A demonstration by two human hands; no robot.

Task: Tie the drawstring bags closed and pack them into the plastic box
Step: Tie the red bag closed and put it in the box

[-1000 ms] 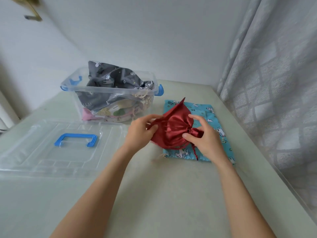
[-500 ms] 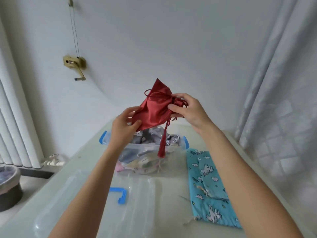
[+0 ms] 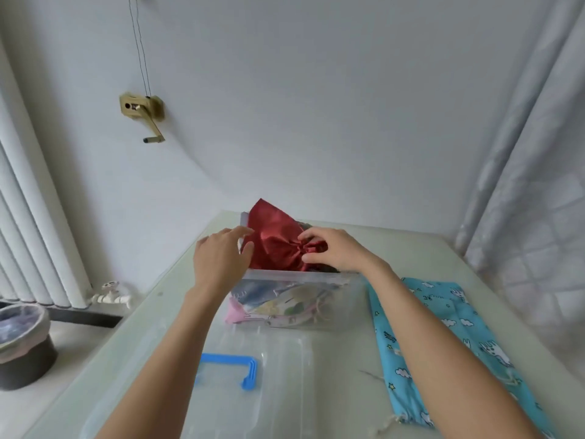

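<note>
Red satin bag [image 3: 275, 245] sits on top of the clothes in the plastic box [image 3: 294, 299], mouth already cinched into a bunch at its right side, one corner sticking up past the far rim. Right hand [image 3: 335, 251] pinches that gathered neck w/ fingertips closed on it; left hand [image 3: 221, 258] is loosely open, fingers spread, thumb and index just touching the bag's left edge.

Handling, my guess: v. light, limp, glossy fabric, so prob. slippery and springy, likely to puff back up rather than stay flat. Best hold is the bunched neck by the cord, where cloth is thick enough to grip; body of the bag just needs a flat-palm press down into the box.

Box is clear, near-full w/ grey, pink and pale printed fabric visible thru the wall. Lid [image 3: 253, 375] w/ blue handle [image 3: 228, 370] lies on the desk [image 3: 411, 245] nearer the person. Blue cartoon-print bag [image 3: 443, 337] lies flat on the desk at right, cord end loose near its near corner; it looks not yet tied.
</note>
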